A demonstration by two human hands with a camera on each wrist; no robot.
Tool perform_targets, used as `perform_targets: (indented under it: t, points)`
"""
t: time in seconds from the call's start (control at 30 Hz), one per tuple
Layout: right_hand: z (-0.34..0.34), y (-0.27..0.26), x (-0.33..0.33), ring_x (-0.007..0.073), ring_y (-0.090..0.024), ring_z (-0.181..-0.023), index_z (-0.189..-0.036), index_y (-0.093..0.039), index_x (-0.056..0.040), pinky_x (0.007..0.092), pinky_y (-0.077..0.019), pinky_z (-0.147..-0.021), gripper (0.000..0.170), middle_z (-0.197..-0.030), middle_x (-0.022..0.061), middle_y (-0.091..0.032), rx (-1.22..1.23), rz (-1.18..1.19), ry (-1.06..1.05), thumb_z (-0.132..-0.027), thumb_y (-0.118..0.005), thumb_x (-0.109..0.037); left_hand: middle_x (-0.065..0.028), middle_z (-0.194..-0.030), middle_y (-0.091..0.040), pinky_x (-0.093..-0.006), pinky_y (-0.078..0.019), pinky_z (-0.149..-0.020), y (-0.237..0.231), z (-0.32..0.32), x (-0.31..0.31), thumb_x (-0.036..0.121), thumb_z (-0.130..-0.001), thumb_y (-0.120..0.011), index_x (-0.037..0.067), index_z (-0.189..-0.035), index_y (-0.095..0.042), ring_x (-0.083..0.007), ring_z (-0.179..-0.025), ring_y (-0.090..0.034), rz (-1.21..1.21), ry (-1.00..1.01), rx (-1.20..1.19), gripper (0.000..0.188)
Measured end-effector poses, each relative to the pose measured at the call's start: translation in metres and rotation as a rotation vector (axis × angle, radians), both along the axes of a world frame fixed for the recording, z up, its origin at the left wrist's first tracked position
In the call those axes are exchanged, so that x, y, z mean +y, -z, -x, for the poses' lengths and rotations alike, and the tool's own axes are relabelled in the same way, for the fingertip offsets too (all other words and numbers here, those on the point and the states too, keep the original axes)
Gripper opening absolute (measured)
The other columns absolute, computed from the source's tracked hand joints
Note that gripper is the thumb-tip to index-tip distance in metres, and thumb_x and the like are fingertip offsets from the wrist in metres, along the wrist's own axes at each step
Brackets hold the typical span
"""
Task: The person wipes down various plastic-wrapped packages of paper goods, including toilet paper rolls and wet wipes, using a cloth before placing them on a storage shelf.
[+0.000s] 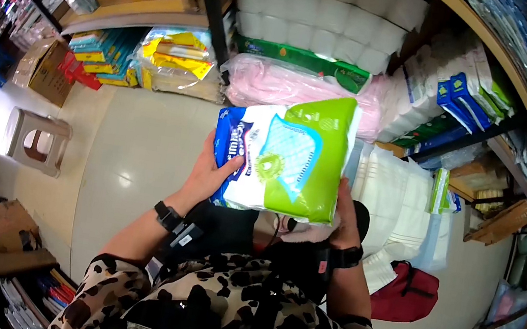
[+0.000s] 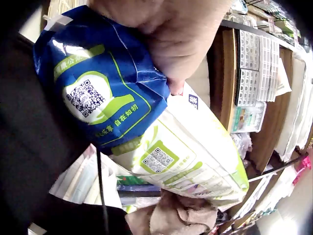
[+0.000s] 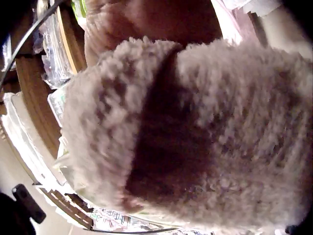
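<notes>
A soft plastic pack of pads, blue, white and green with a pad pictured on its front, is held up before the body. My left hand grips its blue end, thumb on the front and the other fingers hidden behind. In the left wrist view that hand lies over the blue wrapper, which bears a QR code. At the green end, my right hand holds a fluffy greyish-pink cloth against the pack. The cloth fills most of the right wrist view, below the palm.
Shelves of paper rolls and a pink plastic-wrapped bundle stand ahead. White wrapped packs and a dark red bag lie at right. A plastic stool and a cardboard box stand at left.
</notes>
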State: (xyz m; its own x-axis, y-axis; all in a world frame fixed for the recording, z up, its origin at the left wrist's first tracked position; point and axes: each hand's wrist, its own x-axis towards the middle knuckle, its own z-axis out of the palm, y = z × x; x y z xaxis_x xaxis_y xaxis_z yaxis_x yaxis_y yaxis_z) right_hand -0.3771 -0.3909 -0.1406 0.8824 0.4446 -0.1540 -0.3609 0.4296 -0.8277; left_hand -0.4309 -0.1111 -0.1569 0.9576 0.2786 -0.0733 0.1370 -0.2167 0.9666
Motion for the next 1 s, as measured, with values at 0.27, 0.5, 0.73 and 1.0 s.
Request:
perform_targets:
  t: [0.27, 0.5, 0.73, 1.0]
  points:
    - [-0.002, -0.035, 0.021, 0.0248, -0.038, -0.129, -0.141, -0.034, -0.0025, 0.0364, -0.0318, -0.106, 0.058, -0.142, 0.0138, -0.037, -0.538, 0.406, -0.032, -0.093, -0.055, -0.028, -0.0149, -0.129, -0.05, -0.0321, -0.0463, -0.093, -0.027, -0.008, -0.03, 0.023, -0.093, -0.059, 0.001, -0.142, -0.026, -0.0201, -0.111, -0.054, 0.6, 0.118, 0.096, 0.063]
    - [0.017, -0.066, 0.042, 0.0284, -0.038, -0.132, -0.139, -0.037, 0.0024, 0.0351, -0.03, -0.107, 0.058, -0.145, 0.016, -0.034, -0.834, 0.747, 0.163, -0.089, -0.058, -0.016, -0.0103, -0.12, -0.059, -0.0313, -0.0504, -0.087, -0.019, -0.004, -0.04, 0.022, -0.095, -0.054, 0.003, -0.129, -0.048, -0.0159, -0.103, -0.06, 0.546, 0.307, 0.282, 0.04]
    - [0.03, -0.038, 0.069, 0.0379, -0.042, -0.124, -0.137, -0.041, -0.0018, 0.0416, -0.0363, -0.103, 0.059, -0.141, 0.0188, -0.037, -0.812, 0.962, -0.051, -0.085, -0.062, -0.021, -0.0134, -0.127, -0.053, -0.0316, -0.0505, -0.087, -0.01, 0.013, -0.033, 0.035, -0.099, -0.043, 0.003, -0.135, -0.039, -0.0178, -0.105, -0.059, 0.632, 0.117, 0.234, 0.049]
    - [0.037, -0.021, 0.094, 0.0414, -0.041, -0.124, -0.142, -0.027, -0.0002, 0.042, -0.0381, -0.102, 0.076, -0.142, 0.0235, -0.031, -0.902, 0.891, -0.032, -0.077, -0.065, -0.013, -0.0205, -0.134, -0.043, -0.0335, -0.0357, -0.102, -0.032, 0.024, -0.008, 0.04, -0.088, -0.064, 0.0, -0.145, -0.021, -0.0233, -0.12, -0.046, 0.346, 0.137, 0.216, 0.082]
